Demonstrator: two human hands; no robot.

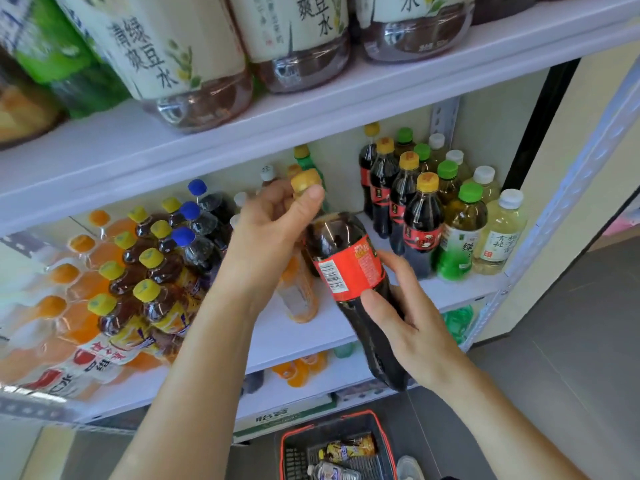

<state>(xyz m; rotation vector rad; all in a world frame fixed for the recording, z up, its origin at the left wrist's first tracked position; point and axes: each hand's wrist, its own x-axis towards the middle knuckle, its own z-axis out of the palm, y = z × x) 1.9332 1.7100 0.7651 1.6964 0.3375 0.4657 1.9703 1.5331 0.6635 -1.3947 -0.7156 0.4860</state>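
A dark cola bottle [349, 271] with a red label and a yellow cap is tilted in front of the middle shelf, cap up and to the left. My left hand [273, 230] grips its neck just under the cap, thumb against the cap. My right hand [408, 320] holds the lower body of the bottle, thumb on the bottom edge of the label. An orange drink bottle [299, 296] stands on the shelf right behind my left wrist.
The white middle shelf [287, 337] carries rows of cola, green tea and pale drinks [446, 216] at right, and wrapped packs of orange and brown drinks [114, 289] at left. Large bottles [180, 60] fill the shelf above. A red-rimmed basket [336, 448] with bottles sits on the floor.
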